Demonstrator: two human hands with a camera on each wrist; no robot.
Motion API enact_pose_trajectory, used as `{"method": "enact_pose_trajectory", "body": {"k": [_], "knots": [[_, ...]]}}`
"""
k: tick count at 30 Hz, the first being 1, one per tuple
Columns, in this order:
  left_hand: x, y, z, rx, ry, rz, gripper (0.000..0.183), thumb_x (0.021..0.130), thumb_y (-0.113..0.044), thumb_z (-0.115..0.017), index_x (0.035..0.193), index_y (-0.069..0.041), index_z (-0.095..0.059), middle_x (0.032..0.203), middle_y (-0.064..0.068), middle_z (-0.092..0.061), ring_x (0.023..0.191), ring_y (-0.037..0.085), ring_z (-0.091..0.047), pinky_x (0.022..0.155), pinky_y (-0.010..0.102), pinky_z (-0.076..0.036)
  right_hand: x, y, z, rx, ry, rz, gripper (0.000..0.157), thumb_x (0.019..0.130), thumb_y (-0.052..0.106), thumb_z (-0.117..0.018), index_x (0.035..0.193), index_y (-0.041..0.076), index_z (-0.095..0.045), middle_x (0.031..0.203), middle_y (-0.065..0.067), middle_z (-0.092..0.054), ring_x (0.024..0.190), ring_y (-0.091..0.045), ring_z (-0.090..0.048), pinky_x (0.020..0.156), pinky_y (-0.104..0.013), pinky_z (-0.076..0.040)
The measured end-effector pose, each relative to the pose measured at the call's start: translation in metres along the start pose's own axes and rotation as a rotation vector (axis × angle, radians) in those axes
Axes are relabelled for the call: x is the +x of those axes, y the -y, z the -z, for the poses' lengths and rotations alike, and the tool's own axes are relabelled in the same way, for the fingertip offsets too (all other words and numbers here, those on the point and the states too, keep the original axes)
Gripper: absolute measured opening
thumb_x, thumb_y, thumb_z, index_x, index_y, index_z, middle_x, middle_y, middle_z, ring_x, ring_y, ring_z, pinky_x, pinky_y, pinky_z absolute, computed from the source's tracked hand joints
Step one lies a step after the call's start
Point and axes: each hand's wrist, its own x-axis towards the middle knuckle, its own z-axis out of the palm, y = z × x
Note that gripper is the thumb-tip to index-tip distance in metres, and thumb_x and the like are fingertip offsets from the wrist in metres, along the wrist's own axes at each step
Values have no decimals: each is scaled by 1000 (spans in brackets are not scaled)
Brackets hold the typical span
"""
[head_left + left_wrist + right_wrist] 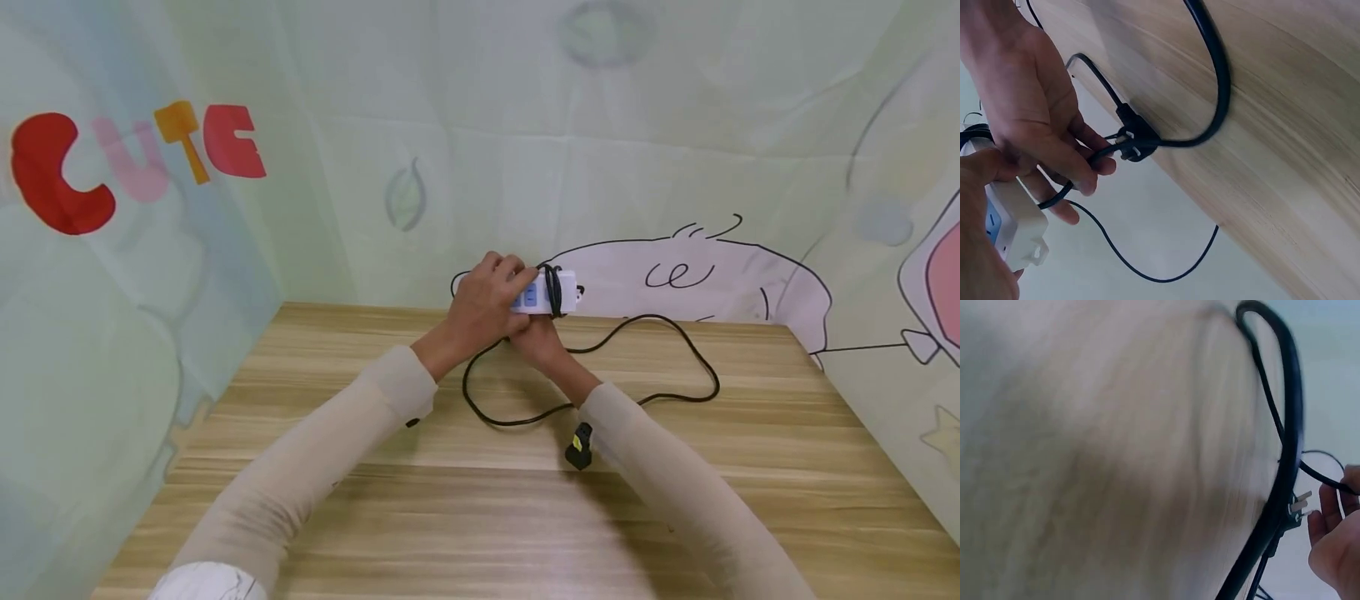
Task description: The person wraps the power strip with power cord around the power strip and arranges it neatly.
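A white power strip (567,292) with blue sockets is held up near the table's back edge. My left hand (491,292) grips it from above, fingers over its top and thumb below. Black cord is wound round one end of the strip. Beneath it, my right hand (536,340) holds the black cord (1100,152) between its fingers, best seen in the left wrist view. Close to those fingertips is a black plug (1138,139) with metal pins, hidden in the head view. At its edge, the right wrist view shows the right hand (1338,540) with the cord.
Loose cord (705,362) loops across the wood-grain table (450,517). A printed cloth (480,167) stands behind the table and along both sides. Beside the right cuff is a small black object (579,447) with a yellow patch.
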Motion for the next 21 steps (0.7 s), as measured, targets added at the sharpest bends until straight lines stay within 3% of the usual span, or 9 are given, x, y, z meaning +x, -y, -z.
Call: {"method": "enact_pose_trajectory", "body": {"k": [5,8,11,12,15,18,20,21], "knots": [[-2,7,2,30,18,31,55,84,-22,-97,133,-7,-76,123,15,-75,109,35,-71,87,45,-69,-1,-3,-1,-72,53,71,49,111,6,-58,156,-12,-49,152,-34,-59,138,-46,-61,115,-61,-52],[-2,12,3,32,26,51,55,84,-22,-98,132,-6,-75,123,15,-74,110,36,-70,86,46,-69,15,-45,-11,-105,80,163,46,116,20,-58,156,-3,-56,147,-25,-67,128,-35,-67,107,-50,-57],[-3,17,3,45,27,55,55,84,-22,-98,132,-6,-76,122,16,-74,110,37,-71,86,47,-69,17,-46,-11,-126,104,204,43,118,22,-56,153,-2,-61,142,-23,-70,122,-32,-70,104,-48,-59],[-3,18,3,50,26,55,55,84,-22,-99,132,-6,-76,122,16,-74,110,37,-71,85,47,-69,19,-47,-12,-126,113,203,43,119,23,-55,153,-1,-61,141,-22,-70,120,-31,-69,102,-48,-59],[-5,23,2,83,23,57,53,85,-23,-99,130,-6,-76,120,16,-74,109,37,-71,85,47,-69,10,-22,-8,-192,136,166,42,120,21,-52,152,-2,-63,137,-21,-71,116,-31,-68,100,-49,-58],[-7,29,2,113,24,71,53,86,-25,-100,129,-7,-75,119,16,-74,109,37,-71,86,47,-68,19,-51,-16,-216,142,186,44,121,36,-50,148,7,-69,122,-9,-71,101,-18,-64,88,-36,-55],[-8,31,2,126,33,86,53,86,-26,-100,129,-7,-75,119,15,-73,109,37,-71,86,46,-68,20,-55,-17,-195,163,160,42,121,35,-50,146,8,-69,115,-9,-69,93,-16,-66,81,-32,-54],[-9,32,2,125,39,94,53,87,-26,-99,130,-7,-75,119,15,-73,109,37,-71,87,46,-68,17,-46,-15,-172,180,145,41,121,33,-50,145,7,-69,111,-10,-69,91,-16,-69,79,-32,-55]]}}
